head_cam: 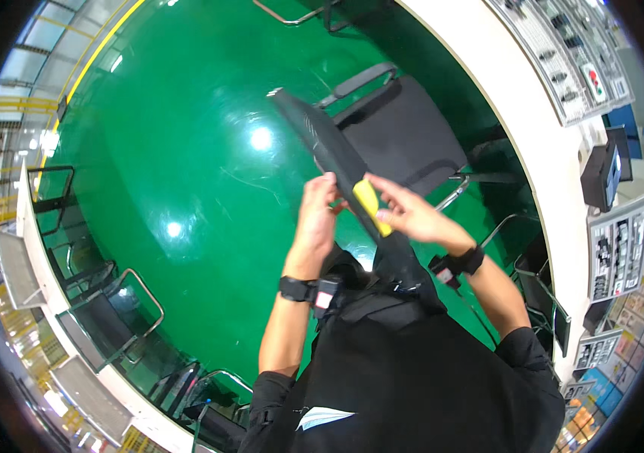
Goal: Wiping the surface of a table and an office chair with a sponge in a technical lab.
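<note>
A yellow cloth or sponge [372,207] lies against the top of a black chair backrest [322,141], seen nearly edge-on. My right hand [409,212] is at the right side of the yellow piece, its fingertips on it. My left hand [320,204] is on the other side of the backrest, thumb and fingers bent at its edge; whether it grips the backrest is not plain. The dark chair seat [404,136] and a padded armrest [364,79] extend beyond the backrest. Both wrists wear black straps with small devices.
A white curved counter [503,107] runs along the right, carrying display boards [619,249] and a small dark screen device [601,175]. Another chair [542,294] stands below it. At the left, more metal-framed chairs [109,320] stand beside a white counter [50,308]. The green floor [197,147] is glossy.
</note>
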`<action>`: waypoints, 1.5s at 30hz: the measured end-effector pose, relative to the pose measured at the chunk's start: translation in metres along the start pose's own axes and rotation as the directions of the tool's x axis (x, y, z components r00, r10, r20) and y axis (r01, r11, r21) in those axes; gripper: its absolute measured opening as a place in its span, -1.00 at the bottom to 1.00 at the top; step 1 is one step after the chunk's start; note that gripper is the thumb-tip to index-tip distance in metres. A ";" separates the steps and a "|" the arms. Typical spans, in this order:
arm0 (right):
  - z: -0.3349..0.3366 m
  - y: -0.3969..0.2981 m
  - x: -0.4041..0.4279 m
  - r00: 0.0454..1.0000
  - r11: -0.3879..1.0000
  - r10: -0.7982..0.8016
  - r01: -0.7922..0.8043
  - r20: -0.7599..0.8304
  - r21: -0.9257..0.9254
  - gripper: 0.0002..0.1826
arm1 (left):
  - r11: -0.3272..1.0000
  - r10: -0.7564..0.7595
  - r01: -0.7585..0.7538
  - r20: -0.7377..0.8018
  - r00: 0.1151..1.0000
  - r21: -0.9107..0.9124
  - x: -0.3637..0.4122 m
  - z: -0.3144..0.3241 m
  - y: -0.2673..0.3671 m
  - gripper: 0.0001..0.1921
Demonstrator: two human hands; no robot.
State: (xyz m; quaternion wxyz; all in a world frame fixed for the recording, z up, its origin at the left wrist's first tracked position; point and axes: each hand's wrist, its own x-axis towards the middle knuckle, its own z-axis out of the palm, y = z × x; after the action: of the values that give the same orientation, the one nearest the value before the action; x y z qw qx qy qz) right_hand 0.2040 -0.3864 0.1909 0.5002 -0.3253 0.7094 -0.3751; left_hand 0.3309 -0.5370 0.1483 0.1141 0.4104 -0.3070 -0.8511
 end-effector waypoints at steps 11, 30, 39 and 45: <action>0.070 0.159 -0.035 0.953 0.980 -0.092 0.138 -0.287 0.146 -0.36 | 0.901 0.334 -0.165 -0.401 0.853 0.402 -0.021 0.020 -0.004 -0.65; 0.056 0.159 -0.059 0.950 0.940 -0.229 0.273 -0.214 0.207 -0.38 | 0.853 0.332 0.003 -0.547 0.768 0.522 -0.021 0.014 0.025 -0.70; 0.052 0.189 0.040 0.881 0.993 -0.024 0.077 -0.473 0.094 -0.48 | 0.789 0.332 0.027 -0.464 0.821 0.613 0.046 0.020 0.103 -0.71; 0.056 0.082 -0.021 0.883 0.831 -0.356 0.449 -0.305 0.329 -0.40 | 0.775 0.467 -0.041 -0.528 0.710 0.631 0.060 0.019 0.094 -0.75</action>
State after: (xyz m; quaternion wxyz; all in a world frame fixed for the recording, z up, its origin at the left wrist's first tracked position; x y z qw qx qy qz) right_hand 0.2566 -0.3386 0.1185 0.3781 -0.3160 0.5881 -0.6413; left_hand 0.2732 -0.6292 0.1775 0.2074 0.6482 -0.5451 -0.4897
